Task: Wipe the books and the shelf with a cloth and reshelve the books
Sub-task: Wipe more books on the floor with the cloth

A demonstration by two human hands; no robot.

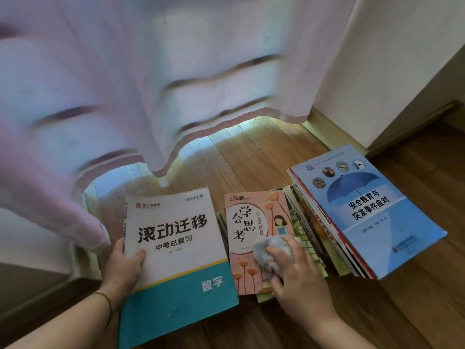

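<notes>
- Presently, our left hand [125, 263] grips the white-and-teal workbook [173, 258] at its left edge, thumb curled over the cover, the other fingers hidden beneath; the book hangs tilted just above the wooden floor [251, 152].
- Our right hand [297, 270] has its fingers curled round the grey cloth [273, 251], pressing it onto the pink book [254, 238], which tops a low pile.
- Just right of that, a taller stack leans askew, the blue umbrella book [370, 210] on top and overhanging those beneath.
- Risk, we judge: a sideways wipe could nudge the pink book off its pile, since nothing pins it but the cloth hand.
- Risk: the blue book's overhang invites a slide if our right forearm brushes the stack.
- Risk: the one-sided hold on the workbook could let it sag or slip.
- Pink curtain [151, 84] hangs near the books, blurred; it might drag across wiped covers.
- Containers: none visible; no shelf in view, so we cannot tell where books go back.
</notes>
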